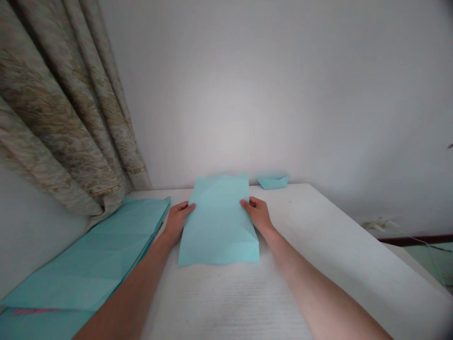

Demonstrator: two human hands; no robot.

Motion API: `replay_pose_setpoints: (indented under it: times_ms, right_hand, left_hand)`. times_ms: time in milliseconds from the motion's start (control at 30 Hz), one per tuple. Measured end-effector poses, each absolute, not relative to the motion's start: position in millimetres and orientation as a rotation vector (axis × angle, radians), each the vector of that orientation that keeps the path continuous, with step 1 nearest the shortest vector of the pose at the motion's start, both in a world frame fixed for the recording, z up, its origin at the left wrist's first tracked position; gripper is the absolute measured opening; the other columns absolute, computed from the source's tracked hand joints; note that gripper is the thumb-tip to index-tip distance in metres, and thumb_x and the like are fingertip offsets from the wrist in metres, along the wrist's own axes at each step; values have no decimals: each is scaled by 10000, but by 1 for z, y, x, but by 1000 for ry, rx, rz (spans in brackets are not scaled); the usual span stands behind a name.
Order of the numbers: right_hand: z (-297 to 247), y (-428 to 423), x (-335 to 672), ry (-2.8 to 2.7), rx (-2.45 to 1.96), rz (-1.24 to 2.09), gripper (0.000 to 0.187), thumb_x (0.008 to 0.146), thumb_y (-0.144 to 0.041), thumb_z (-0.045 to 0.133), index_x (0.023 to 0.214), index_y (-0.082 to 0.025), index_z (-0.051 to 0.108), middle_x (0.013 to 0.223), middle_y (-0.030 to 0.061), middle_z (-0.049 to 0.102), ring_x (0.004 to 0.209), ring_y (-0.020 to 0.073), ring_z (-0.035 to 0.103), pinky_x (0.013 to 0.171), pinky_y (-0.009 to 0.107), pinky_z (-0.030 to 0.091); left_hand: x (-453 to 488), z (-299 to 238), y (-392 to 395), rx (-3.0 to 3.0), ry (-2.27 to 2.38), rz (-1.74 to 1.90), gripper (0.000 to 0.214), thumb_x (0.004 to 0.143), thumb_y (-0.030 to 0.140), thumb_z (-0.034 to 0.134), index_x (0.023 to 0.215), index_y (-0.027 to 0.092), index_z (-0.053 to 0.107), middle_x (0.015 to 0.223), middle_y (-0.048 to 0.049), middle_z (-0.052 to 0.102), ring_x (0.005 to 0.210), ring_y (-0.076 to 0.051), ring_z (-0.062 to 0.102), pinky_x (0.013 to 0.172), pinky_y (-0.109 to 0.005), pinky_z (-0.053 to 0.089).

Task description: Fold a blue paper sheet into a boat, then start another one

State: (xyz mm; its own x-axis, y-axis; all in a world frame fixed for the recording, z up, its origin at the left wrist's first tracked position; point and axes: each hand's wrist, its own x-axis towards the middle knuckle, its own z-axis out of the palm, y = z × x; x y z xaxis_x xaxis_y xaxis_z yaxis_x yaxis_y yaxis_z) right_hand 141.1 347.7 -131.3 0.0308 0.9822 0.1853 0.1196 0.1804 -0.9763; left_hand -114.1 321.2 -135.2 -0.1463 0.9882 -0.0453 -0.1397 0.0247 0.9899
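Between my hands is a light blue-green sheet of paper [220, 222], its far edge raised and a faint crease across it. My left hand [179, 218] pinches its left edge, thumb on top and fingers behind. On the opposite edge my right hand [259, 212] grips the paper the same way. The fingers under the sheet are partly hidden. A folded paper boat [273, 182] of the same colour stands near the wall, beyond my right hand.
Large blue-green sheets [88, 257] lie stacked on the left, by my left forearm. A patterned curtain [71, 94] hangs above them. The white table [226, 302] meets a white wall [247, 94] at the back. A cable [415, 238] runs beyond the table's right edge.
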Motion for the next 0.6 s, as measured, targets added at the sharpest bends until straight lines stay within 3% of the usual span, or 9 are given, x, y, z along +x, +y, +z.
replay_pose_setpoints:
  times_ms: [267, 600]
  right_hand:
    - [-133, 347, 140, -1279, -994, 1107, 158, 577, -203, 601, 725, -164, 640, 690, 22, 655, 646, 172, 589, 619, 281, 440]
    - [-140, 355, 142, -1235, -1039, 1046, 96, 580, -205, 608, 664, -176, 646, 631, 3, 628, 559, 139, 531, 535, 247, 393]
  left_hand:
    - [-115, -124, 317, 904, 1149, 1401, 348, 522, 216, 611, 856, 126, 644, 607, -12, 653, 480, -175, 568, 477, -285, 450]
    - [-113, -132, 321, 876, 1193, 1458, 256, 543, 245, 668, 777, 143, 655, 555, -6, 630, 453, -166, 557, 456, -264, 426]
